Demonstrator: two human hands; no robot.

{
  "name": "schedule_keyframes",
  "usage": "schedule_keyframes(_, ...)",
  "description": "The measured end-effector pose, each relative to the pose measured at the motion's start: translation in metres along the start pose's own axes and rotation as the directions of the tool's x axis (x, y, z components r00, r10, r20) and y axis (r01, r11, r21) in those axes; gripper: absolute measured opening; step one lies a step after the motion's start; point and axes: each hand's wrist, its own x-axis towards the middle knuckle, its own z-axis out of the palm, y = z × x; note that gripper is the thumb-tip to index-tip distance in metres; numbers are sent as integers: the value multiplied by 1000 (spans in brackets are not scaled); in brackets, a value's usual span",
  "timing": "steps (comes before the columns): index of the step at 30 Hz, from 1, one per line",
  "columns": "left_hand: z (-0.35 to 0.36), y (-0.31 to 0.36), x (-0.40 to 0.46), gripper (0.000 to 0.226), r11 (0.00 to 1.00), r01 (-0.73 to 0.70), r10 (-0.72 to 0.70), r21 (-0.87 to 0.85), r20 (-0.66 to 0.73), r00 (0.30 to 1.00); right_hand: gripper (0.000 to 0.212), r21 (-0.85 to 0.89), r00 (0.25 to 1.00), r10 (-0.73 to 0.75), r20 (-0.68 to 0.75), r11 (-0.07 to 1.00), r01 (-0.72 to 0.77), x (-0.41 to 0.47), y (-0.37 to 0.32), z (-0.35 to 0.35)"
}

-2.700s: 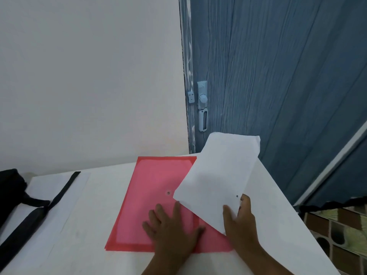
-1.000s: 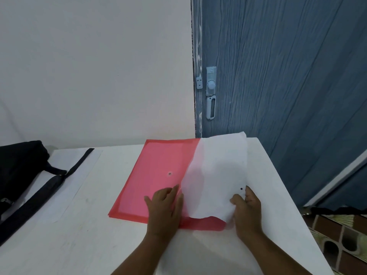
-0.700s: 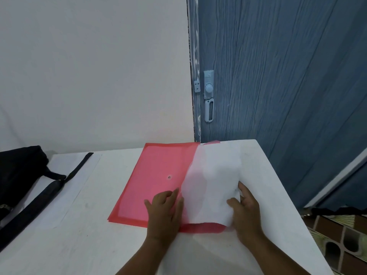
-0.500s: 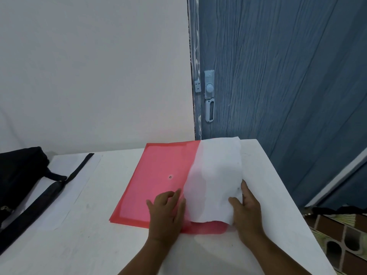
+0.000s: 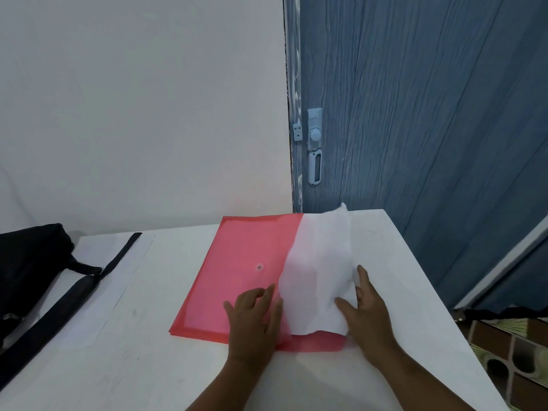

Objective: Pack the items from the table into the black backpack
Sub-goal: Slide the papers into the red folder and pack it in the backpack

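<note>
White tabletop [image 5: 142,366], red translucent plastic folder [image 5: 243,271] under left grip [image 5: 255,318] resting flat, right grip [image 5: 363,312] grasping white paper sheet [image 5: 320,271] on folder, black fabric backpack [image 5: 26,268] far left of folder.

Black backpack [image 5: 26,271] cut off at left edge; red folder [image 5: 237,277] partly hidden under white sheet [image 5: 320,271] and hands.

The folder [image 5: 243,271] was translucent red-pink; the paper [image 5: 318,271] on it was plain white. The table [image 5: 148,366] was white, the backpack [image 5: 26,262] and its strap [image 5: 74,295] black. The door [image 5: 415,114] was blue-grey with streaky grain, the wall [image 5: 133,99] off-white.
</note>
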Motion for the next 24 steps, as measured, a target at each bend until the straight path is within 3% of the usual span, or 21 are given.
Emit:
schedule_keyframes(3,-2,2,-1,54,999,32,-32,-12,23,999,95,-290,992,-123,-40,951,106,-6,-1,9)
schedule_keyframes(6,-3,2,-1,53,1000,15,-15,-8,13,1000,93,-732,937,-349,-26,645,220,-9,-8,17)
schedule_keyframes(8,-4,2,-1,55,1000,27,-26,-11,28,999,78,-849,920,-389,55,467,248,-7,-19,25)
schedule_keyframes(10,-4,2,-1,56,999,32,-31,-16,44,999,61,-871,909,-336,247,333,360,-2,-28,36)
schedule_keyframes(13,-3,-1,-1,50,997,23,-20,-72,32,999,63,-798,851,-80,518,311,515,5,-30,52)
schedule_keyframes(15,-4,-6,0,44,992,7,-3,-127,26,1000,63,-739,793,-37,609,338,583,5,-33,59)
schedule_keyframes(18,-16,-7,0,34,981,-109,107,-163,-21,994,70,-688,759,-72,647,375,622,7,-36,64)
schedule_keyframes(21,-44,-30,12,42,961,-185,163,-206,-122,979,103,-715,776,-10,630,382,586,11,-39,66)
schedule_keyframes(23,-67,-73,29,40,984,-135,106,-112,-231,967,115,-730,783,26,621,384,566,13,-41,67)
schedule_keyframes(24,-78,-100,39,42,997,-55,44,-48,-203,978,115,-724,782,28,623,397,564,15,-42,68)
